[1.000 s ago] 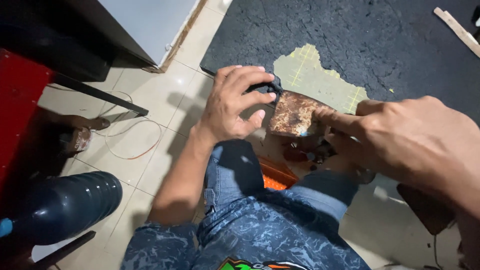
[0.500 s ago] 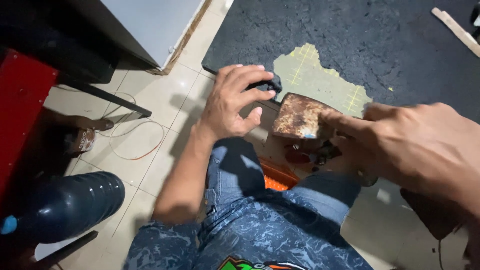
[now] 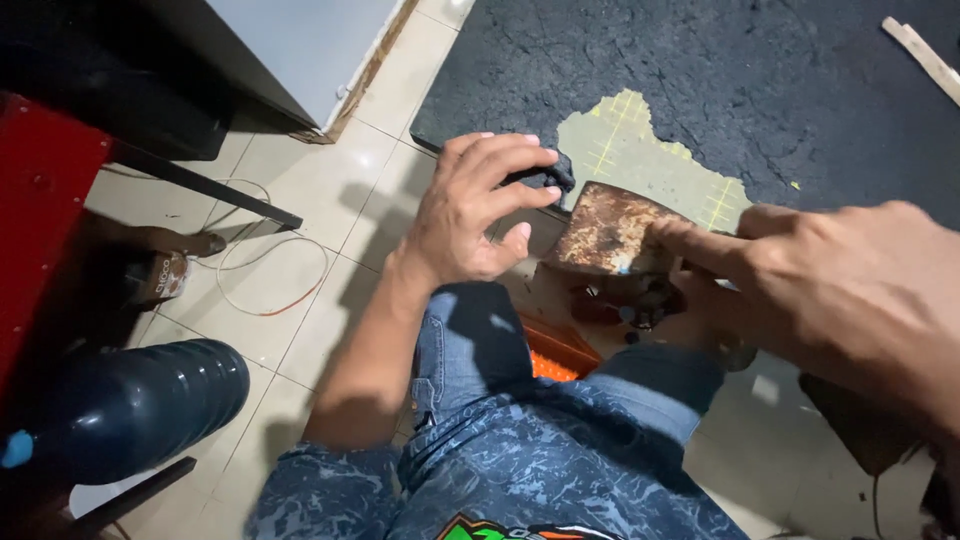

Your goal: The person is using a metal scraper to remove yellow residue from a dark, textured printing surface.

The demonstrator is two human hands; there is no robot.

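On the floor, two hands, left hand (image 3: 470, 215) and right hand (image 3: 835, 295), touch one rusty plate (image 3: 610, 230).

Background objects. Far left of the grip: a red metal frame (image 3: 40, 200). Below it, low and left of the grip: a dark blue ribbed plastic bottle (image 3: 130, 405) lying on the tiled floor (image 3: 300, 190). Between frame and grip: a thin looped wire (image 3: 275, 275) on the tiles. Above the grip: a dark worn mat (image 3: 720, 70); at its far upper right, a pale wooden strip (image 3: 920, 55)
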